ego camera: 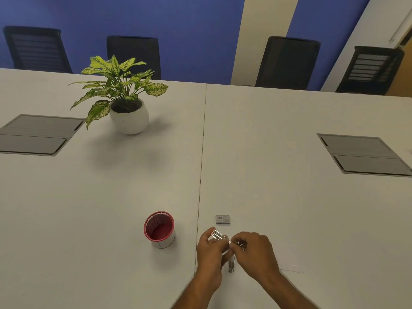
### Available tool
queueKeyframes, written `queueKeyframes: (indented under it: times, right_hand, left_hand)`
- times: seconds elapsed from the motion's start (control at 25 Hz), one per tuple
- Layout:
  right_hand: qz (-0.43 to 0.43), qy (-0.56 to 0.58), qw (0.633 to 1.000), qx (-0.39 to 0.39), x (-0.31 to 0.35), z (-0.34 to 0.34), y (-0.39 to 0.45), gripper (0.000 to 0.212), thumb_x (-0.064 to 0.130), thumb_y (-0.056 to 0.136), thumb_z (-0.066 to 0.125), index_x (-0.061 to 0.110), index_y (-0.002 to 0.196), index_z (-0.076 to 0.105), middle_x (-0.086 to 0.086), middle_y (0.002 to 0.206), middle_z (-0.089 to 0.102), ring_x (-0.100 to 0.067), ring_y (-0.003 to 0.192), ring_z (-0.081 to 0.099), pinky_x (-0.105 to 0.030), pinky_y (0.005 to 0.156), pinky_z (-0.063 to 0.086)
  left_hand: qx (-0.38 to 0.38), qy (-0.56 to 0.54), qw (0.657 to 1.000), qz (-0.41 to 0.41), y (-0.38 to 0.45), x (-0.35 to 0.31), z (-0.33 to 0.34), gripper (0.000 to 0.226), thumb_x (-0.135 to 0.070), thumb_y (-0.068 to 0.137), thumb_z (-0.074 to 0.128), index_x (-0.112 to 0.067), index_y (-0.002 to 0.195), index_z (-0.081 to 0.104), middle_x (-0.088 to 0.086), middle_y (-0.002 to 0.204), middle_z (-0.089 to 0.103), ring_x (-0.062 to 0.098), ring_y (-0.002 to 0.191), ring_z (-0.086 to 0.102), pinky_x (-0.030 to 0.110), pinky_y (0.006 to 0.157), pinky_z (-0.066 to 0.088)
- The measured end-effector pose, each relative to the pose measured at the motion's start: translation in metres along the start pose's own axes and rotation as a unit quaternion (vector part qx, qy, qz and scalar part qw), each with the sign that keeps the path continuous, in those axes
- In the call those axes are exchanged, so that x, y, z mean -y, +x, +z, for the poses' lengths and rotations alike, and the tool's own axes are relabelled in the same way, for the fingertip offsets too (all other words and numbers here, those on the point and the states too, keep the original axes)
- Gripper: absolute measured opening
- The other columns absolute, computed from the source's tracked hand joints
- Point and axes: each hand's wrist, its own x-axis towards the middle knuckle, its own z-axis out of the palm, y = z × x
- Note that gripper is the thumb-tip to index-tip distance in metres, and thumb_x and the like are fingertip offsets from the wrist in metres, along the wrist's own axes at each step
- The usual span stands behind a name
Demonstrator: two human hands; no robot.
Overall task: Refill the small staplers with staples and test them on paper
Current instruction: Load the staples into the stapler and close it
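Head view, looking down at a white table, and both hands are working close together near the bottom edge. Left hand has its fingers curled round a small silver stapler, holding it up off the table with its shiny top pointing up and to the left. Right hand sits right against it, fingertips pinched on the stapler's right end, where a bit of metal pokes out past the fingers; too small to tell whether that is a strip of staples or part of the stapler. Below the two hands, a second slim metal piece stands out between the wrists, pointing down toward the table; whether it belongs to the same stapler or is another one, I cannot tell. Under the right hand lies a white sheet of paper, flat on the table, its corner showing to the right of the wrist. Just beyond the hands sits a small grey staple box, barcode up, apart from the fingers. To the left, near the table seam, stands a red-lined cup, upright and open. Farther back on the left, a potted plant in a white pot. Two grey cable hatches are set in the tabletop, one left, one right. Black chairs line the far side against a blue wall.
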Motion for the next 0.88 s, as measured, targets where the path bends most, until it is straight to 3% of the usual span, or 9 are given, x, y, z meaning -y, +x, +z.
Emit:
queueKeyframes:
  times: [0.16,0.48,0.72,0.88]
  right_hand:
    - [-0.015,-0.045,0.999,0.002,0.001,0.000,-0.004,0.019,0.037,0.087,0.062,0.032,0.099,0.076,0.012,0.091,0.077,-0.008,0.081,0.068,-0.022,0.075,0.054]
    - [-0.027,-0.054,0.998,-0.013,0.000,0.000,-0.009,0.017,0.038,0.086,0.063,0.035,0.097,0.074,0.014,0.087,0.076,-0.006,0.076,0.067,-0.017,0.068,0.050]
    - [-0.036,-0.058,0.998,-0.002,-0.003,0.003,-0.010,0.016,0.038,0.087,0.064,0.033,0.097,0.075,0.012,0.085,0.076,-0.010,0.075,0.067,-0.020,0.069,0.052]
    - [-0.042,-0.059,0.997,-0.005,-0.004,0.004,-0.011,0.016,0.041,0.086,0.063,0.034,0.096,0.074,0.012,0.083,0.075,-0.010,0.074,0.066,-0.021,0.068,0.053]
  left_hand:
    - [-0.036,0.038,0.999,-0.016,0.002,0.000,0.003,0.049,0.003,0.086,0.065,-0.021,0.128,0.055,0.017,0.119,0.066,0.031,0.095,0.072,0.038,0.077,0.064]
    - [-0.029,0.063,0.997,-0.030,0.000,-0.004,-0.001,0.032,0.000,0.090,0.060,-0.020,0.115,0.061,0.013,0.102,0.073,0.028,0.079,0.077,0.034,0.063,0.063]
    - [-0.024,0.026,0.996,-0.078,0.002,-0.016,-0.007,0.020,-0.006,0.088,0.055,-0.007,0.107,0.061,0.025,0.098,0.070,0.040,0.076,0.075,0.052,0.076,0.062]
    - [-0.025,0.023,0.997,-0.075,0.001,-0.015,-0.008,0.019,-0.009,0.091,0.055,-0.004,0.108,0.061,0.023,0.094,0.070,0.040,0.076,0.075,0.052,0.077,0.062]
